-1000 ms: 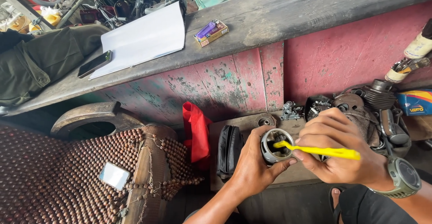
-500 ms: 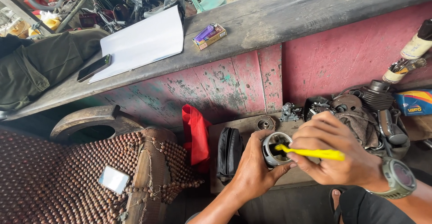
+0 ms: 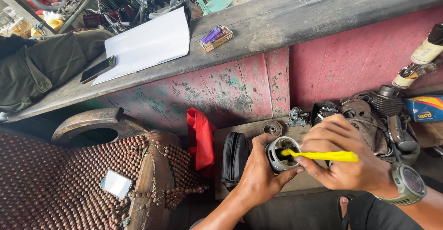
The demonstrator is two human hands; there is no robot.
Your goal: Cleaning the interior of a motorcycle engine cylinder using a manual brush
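Piston (image 3: 282, 154) by the bench, cupped in our left hand (image 3: 258, 177) | right hand (image 3: 344, 158) pinches yellow brush (image 3: 323, 155) into its bore | rigid, probably oily metal; we grip the skirt.

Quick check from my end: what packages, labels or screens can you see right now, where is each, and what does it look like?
Small box: on the wooden ledge, flat, tan, a purple lighter on top.
Phone: on the ledge beside the white sheet, dark screen.
Second phone: on the beaded seat cover, pale reflecting screen.
Carton: far right, blue, orange and yellow.
Wristwatch: right wrist, round dark face.
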